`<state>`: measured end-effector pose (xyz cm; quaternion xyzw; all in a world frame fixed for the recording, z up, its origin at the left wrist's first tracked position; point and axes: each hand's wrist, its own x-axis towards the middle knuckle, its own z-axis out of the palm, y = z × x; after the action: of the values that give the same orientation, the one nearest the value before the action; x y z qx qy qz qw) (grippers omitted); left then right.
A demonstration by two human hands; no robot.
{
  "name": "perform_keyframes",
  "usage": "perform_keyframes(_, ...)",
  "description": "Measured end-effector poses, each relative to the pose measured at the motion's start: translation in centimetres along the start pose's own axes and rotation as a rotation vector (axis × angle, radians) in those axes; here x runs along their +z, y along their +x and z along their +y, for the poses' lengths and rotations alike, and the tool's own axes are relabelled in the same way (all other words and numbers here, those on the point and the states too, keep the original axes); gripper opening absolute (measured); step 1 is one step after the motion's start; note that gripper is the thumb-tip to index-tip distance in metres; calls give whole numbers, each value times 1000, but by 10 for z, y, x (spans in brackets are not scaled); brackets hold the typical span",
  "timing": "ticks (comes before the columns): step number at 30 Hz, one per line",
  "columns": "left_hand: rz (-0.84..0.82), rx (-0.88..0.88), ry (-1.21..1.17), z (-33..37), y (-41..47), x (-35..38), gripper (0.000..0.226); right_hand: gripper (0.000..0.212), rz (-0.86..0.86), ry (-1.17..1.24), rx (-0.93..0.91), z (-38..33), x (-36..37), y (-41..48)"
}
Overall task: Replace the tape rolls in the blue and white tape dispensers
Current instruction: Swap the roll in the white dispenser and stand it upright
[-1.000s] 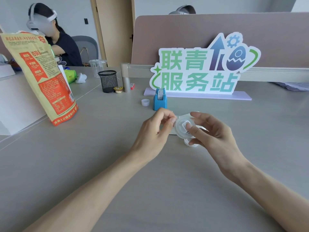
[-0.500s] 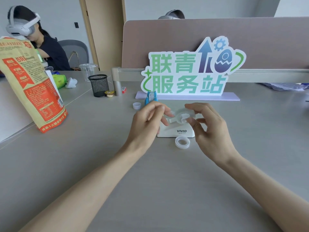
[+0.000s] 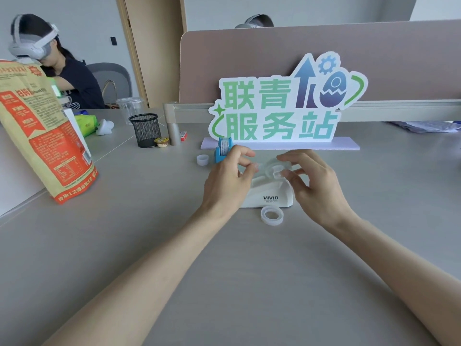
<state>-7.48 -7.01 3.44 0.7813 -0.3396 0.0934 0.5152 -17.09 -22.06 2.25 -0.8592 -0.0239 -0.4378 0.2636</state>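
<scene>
The white tape dispenser [image 3: 268,196], marked VIVID, stands on the grey desk between my hands. Just above it, a clear tape roll on its white spindle [image 3: 273,168] is pinched at the left end by my left hand [image 3: 228,179] and at the right end by my right hand [image 3: 314,186]. In front of the dispenser lies another clear tape roll [image 3: 272,215], flat on the desk. Behind my left hand stands the small blue tape dispenser [image 3: 222,149] with a roll in it, and a small white tape core [image 3: 202,160] sits to its left.
A green and white sign [image 3: 282,113] stands behind the dispensers against a brown partition. A black mesh pen cup [image 3: 145,130] and a large orange and tan bag [image 3: 37,136] are to the left. A person wearing a headset sits at the far left.
Both hands moved the roll and spindle forward and down, from in front of me to just over the white dispenser. The view tilted, and the loose roll in front of the dispenser came into sight.
</scene>
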Motion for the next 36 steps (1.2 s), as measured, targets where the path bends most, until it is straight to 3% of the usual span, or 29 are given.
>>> perform_keyframes(10, -21, -6, 228, 6, -3, 3, 10, 28, -37, 35, 166, 4, 1, -2)
perform_keyframes(18, -1, -3, 247, 7, -4, 4, 9, 31, -99, 215, 425, -2, 4, 8)
perform_keyframes(36, -16, 45, 329, 6, -6, 2, 11, 22, -72, 167, 376, -9, 4, 1)
